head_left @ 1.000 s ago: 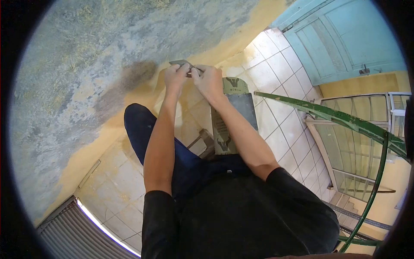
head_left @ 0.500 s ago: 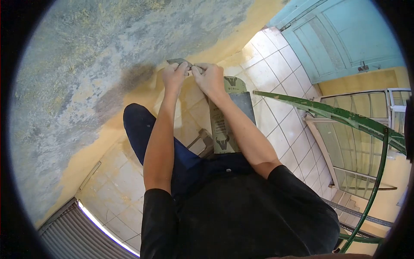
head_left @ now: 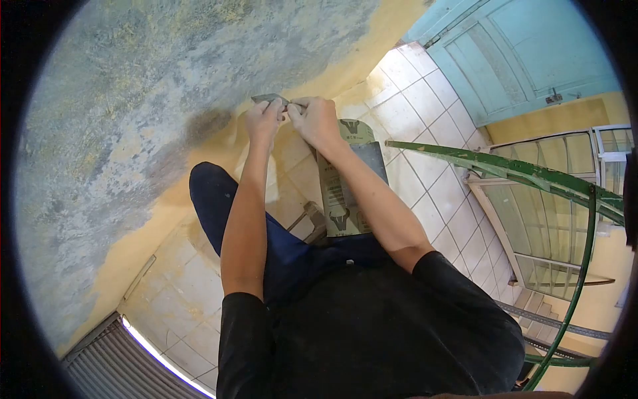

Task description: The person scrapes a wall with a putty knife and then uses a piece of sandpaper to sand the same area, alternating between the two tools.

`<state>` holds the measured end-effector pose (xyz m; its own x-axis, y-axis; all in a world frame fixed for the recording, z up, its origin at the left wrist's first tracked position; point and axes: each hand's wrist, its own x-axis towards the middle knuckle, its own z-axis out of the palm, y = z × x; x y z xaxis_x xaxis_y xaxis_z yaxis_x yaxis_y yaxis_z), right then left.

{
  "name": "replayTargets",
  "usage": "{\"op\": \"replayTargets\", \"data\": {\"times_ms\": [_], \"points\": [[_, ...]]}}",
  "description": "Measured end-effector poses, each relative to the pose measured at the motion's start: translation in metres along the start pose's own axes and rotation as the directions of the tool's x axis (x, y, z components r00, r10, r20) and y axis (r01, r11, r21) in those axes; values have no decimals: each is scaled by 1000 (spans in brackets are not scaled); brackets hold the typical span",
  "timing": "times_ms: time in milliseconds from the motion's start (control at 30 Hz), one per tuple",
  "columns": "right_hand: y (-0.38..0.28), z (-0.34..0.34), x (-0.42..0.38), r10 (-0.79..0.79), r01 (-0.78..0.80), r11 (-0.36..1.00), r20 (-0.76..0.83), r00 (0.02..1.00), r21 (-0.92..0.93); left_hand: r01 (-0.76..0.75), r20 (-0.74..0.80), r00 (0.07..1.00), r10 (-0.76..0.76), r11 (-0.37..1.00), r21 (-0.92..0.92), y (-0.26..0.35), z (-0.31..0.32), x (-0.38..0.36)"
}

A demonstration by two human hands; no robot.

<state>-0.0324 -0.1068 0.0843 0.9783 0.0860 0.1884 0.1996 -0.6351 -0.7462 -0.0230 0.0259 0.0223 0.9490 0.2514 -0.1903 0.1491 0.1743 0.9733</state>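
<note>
A small dark grey flat piece (head_left: 267, 98), which looks like folded sandpaper, is pinched between my two hands in front of the wall. My left hand (head_left: 264, 120) has its fingers closed on the piece's lower side. Right beside it, my right hand (head_left: 315, 121) grips the other end with thumb and fingers. Pale dust covers both hands. Under my right forearm lie green-backed sandpaper sheets (head_left: 337, 199) with printed bull heads, and a dark grey sheet (head_left: 373, 162) is among them.
A patchy grey and yellow wall (head_left: 146, 86) rises on the left. Around me are white floor tiles (head_left: 428, 176). A green metal frame (head_left: 505, 166) reaches in from the right, near a glazed frame (head_left: 551, 199) and a blue door (head_left: 512, 60). A corrugated shutter (head_left: 119, 362) is at lower left.
Both hands have shifted slightly left with the grey piece, and more of its flat face shows. The whole view has also moved a little.
</note>
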Motion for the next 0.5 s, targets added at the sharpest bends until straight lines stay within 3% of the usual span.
{"op": "replayTargets", "data": {"times_ms": [100, 300, 400, 500], "points": [[-8, 0, -5, -62, 62, 998, -21, 998, -7, 45, -47, 998, -44, 999, 29, 7, 0, -1], [-11, 1, -4, 18, -18, 999, 8, 1000, 39, 38, -24, 999, -37, 999, 39, 2, -4, 7], [-2, 4, -1, -37, 37, 999, -86, 996, -8, 56, 5, 998, -56, 998, 5, -4, -8, 12], [-5, -5, 2, -38, 38, 999, 6, 999, -4, 53, 3, 999, -53, 998, -27, -6, -2, 9]]}}
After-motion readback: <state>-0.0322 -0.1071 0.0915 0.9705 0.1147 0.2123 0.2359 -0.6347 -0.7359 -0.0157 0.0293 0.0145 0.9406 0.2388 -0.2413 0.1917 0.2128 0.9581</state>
